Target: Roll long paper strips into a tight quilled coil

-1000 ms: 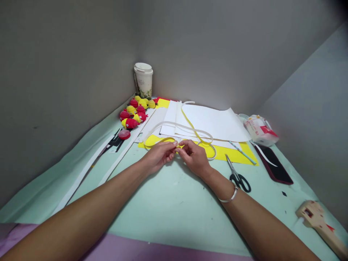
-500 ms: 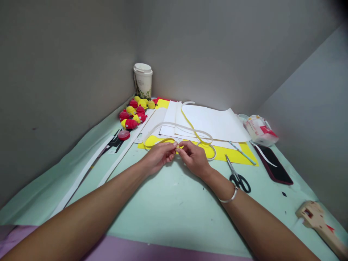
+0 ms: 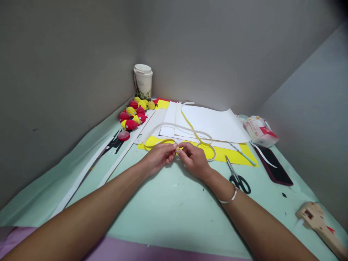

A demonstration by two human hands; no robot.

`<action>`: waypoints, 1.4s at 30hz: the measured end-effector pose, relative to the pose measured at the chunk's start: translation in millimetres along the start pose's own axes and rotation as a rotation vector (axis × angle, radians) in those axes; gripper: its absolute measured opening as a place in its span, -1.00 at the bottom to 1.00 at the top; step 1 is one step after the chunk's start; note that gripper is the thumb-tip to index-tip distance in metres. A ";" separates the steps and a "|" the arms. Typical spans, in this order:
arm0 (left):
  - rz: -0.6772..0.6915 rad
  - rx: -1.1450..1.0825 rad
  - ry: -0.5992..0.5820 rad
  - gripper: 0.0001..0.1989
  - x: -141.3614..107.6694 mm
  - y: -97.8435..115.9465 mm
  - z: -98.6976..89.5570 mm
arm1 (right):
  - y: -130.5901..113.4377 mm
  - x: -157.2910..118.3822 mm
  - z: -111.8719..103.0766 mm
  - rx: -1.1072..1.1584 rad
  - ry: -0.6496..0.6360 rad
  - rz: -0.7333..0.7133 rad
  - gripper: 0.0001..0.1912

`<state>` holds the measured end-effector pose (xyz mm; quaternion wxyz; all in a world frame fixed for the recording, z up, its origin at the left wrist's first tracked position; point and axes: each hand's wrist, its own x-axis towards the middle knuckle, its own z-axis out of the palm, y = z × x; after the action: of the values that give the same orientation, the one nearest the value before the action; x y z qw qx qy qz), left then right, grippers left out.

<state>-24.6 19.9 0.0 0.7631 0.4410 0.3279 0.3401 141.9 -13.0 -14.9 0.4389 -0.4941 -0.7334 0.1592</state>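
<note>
My left hand (image 3: 162, 155) and my right hand (image 3: 193, 156) meet fingertip to fingertip over the middle of the table. Both are closed in a pinch on a long yellow paper strip (image 3: 190, 125). Its pale-backed length loops out past my left hand, arcs behind both hands and curls beside my right one, with the free end lying on the white sheets. The small bit between my fingertips is mostly hidden by them. Scissors (image 3: 236, 177) with black handles lie just right of my right hand, blades pointing away from me.
White paper sheets (image 3: 209, 123) lie over yellow card (image 3: 239, 156) at the back. Red and yellow paper figures (image 3: 129, 124) cluster at left before a lidded cup (image 3: 143, 81). White strips (image 3: 84, 172) stretch along the left. A phone (image 3: 274, 166), tissue pack (image 3: 261, 130) and glue gun (image 3: 317, 221) stand right.
Almost nothing differs. Both hands keep their pinch in the same place, and the view has shifted very slightly.
</note>
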 end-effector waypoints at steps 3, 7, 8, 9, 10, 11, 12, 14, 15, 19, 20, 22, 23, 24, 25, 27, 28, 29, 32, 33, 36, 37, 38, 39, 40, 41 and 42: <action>-0.005 -0.007 0.004 -0.82 0.2 0.4 -0.2 | 0.2 0.5 -0.1 0.008 -0.014 0.007 -0.82; -0.005 -0.005 0.006 -0.81 0.2 0.9 0.1 | -1.2 1.4 0.2 0.011 -0.032 0.028 -0.83; -0.003 -0.006 0.006 -0.81 0.1 1.1 0.3 | -1.7 1.5 0.6 0.018 -0.038 0.038 -0.83; 0.000 -0.009 0.008 -0.81 -0.1 1.2 0.5 | -2.0 1.6 1.1 0.028 -0.042 0.046 -0.83; 0.003 -0.014 0.010 -0.81 -0.3 1.3 0.7 | -2.3 1.5 1.7 0.037 -0.044 0.052 -0.83; 0.008 -0.019 0.011 -0.81 -0.6 1.4 0.9 | -2.5 1.5 2.5 0.045 -0.044 0.055 -0.82; 0.012 -0.022 0.013 -0.80 -0.8 1.5 1.0 | -2.5 1.4 3.4 0.053 -0.042 0.058 -0.82; 0.017 -0.025 0.018 -0.79 -1.3 1.8 1.4 | -2.1 1.4 5.2 0.058 -0.036 0.068 -0.80; 0.018 -0.028 0.023 -0.78 -1.4 2.0 1.7 | -1.8 1.5 6.1 0.053 -0.029 0.073 -0.79; 0.011 -0.036 0.050 -0.75 -1.3 2.9 2.4 | -1.2 2.7 8.5 0.003 0.029 0.069 -0.82; 0.011 -0.035 0.053 -0.75 -1.3 3.1 2.4 | -1.4 3.1 8.8 -0.009 0.039 0.064 -0.83; 0.015 -0.035 0.055 -0.75 -1.3 3.1 2.2 | -1.9 3.7 8.9 -0.023 0.052 0.057 -0.83; 0.018 -0.035 0.055 -0.75 -1.3 2.9 2.0 | -2.3 3.9 8.8 -0.026 0.055 0.053 -0.83; 0.020 -0.036 0.056 -0.75 -1.4 2.6 1.6 | -2.7 4.0 8.7 -0.027 0.056 0.050 -0.83; 0.021 -0.038 0.056 -0.75 -1.4 2.3 1.3 | -3.1 4.1 8.7 -0.028 0.057 0.047 -0.83; 0.018 -0.046 0.055 -0.76 -1.6 1.7 0.5 | -3.7 4.1 8.5 -0.028 0.053 0.045 -0.83; 0.017 -0.051 0.053 -0.76 -1.6 1.4 0.2 | -3.8 4.1 8.3 -0.028 0.052 0.042 -0.83; 0.016 -0.055 0.051 -0.77 -1.6 1.3 -0.1 | -4.0 4.2 8.2 -0.029 0.050 0.038 -0.83; 0.015 -0.066 0.050 -0.77 -1.7 1.3 -0.4 | -4.0 4.5 7.5 -0.031 0.039 0.026 -0.83; 0.014 -0.067 0.050 -0.77 -1.7 1.4 -0.4 | -4.0 4.5 7.2 -0.032 0.034 0.024 -0.83; 0.011 -0.066 0.045 -0.78 -1.7 1.7 -0.4 | -3.6 4.6 6.5 -0.032 0.023 0.024 -0.83; 0.008 -0.068 0.046 -0.78 -1.7 1.8 -0.3 | -3.4 4.5 6.3 -0.029 0.020 0.025 -0.83; 0.005 -0.069 0.048 -0.78 -1.8 2.0 -0.3 | -3.2 4.5 6.2 -0.026 0.018 0.025 -0.83; 0.001 -0.072 0.050 -0.79 -1.9 2.1 -0.2 | -3.0 4.3 6.2 -0.023 0.016 0.026 -0.83; -0.003 -0.074 0.054 -0.79 -2.0 2.3 0.0 | -2.8 4.2 6.2 -0.018 0.014 0.026 -0.84; -0.005 -0.076 0.057 -0.79 -2.0 2.4 0.2 | -2.6 4.2 6.1 -0.013 0.012 0.024 -0.84; -0.005 -0.076 0.059 -0.79 -2.1 2.5 0.3 | -2.5 4.1 6.1 -0.009 0.011 0.022 -0.84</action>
<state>-26.1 19.0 2.9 0.7702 0.4006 0.3382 0.3634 135.1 -9.4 -14.7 0.4389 -0.5050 -0.7262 0.1582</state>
